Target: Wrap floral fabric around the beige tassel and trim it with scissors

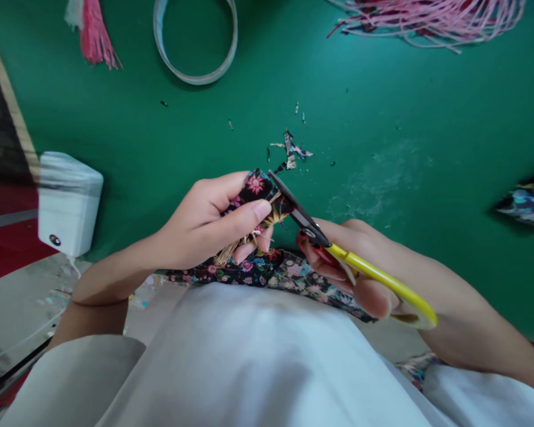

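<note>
My left hand (pixel 204 222) is closed on a small black floral fabric piece (pixel 255 185), its thumb pressed over the front. A tan tassel (pixel 228 252) hangs from the piece below the fingers. My right hand (pixel 360 261) grips scissors (pixel 374 270) with yellow and red handles. Their dark blades lie at the right edge of the fabric piece, tips pointing up and left. Whether the blades touch the cloth is hard to tell. Beyond the blade tips, fabric scraps (pixel 290 148) lie on the green table (pixel 129 136). More floral fabric (pixel 244 270) lies beneath my hands at the table's near edge.
A roll of tape (pixel 196 78) and a pink tassel (pixel 97 35) lie at the back left. Pink cords (pixel 436 21) are heaped at the back right. A white box-like device (pixel 69 204) with a cable stands at the left edge. Another floral piece (pixel 529 198) sits far right.
</note>
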### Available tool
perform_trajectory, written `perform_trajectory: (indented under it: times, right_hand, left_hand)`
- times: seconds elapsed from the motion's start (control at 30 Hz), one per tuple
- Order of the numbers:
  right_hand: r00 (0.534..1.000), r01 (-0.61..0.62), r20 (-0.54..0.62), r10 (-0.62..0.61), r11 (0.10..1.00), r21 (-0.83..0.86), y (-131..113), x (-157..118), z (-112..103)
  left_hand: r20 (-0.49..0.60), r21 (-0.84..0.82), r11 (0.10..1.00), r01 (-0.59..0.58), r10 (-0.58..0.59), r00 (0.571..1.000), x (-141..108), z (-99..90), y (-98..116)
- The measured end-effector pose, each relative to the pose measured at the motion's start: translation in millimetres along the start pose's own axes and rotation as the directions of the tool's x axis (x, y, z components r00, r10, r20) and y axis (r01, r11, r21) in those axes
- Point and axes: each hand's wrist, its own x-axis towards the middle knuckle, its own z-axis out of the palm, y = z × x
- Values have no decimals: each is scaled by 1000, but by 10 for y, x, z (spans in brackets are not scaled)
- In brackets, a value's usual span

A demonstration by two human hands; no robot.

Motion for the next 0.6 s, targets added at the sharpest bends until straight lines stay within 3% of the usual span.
perform_trajectory:
  times: [0.4, 0.6]
  right_hand:
    - [1000, 21, -18, -21, 999, 39, 23, 20, 29]
    - [999, 34, -18, -33, 998, 59, 28, 33, 27]
  left_hand:
    - [-32, -105, 994, 23, -27, 999, 5, 43, -49]
    - [-17, -76, 997, 22, -24, 1000, 3, 24, -45]
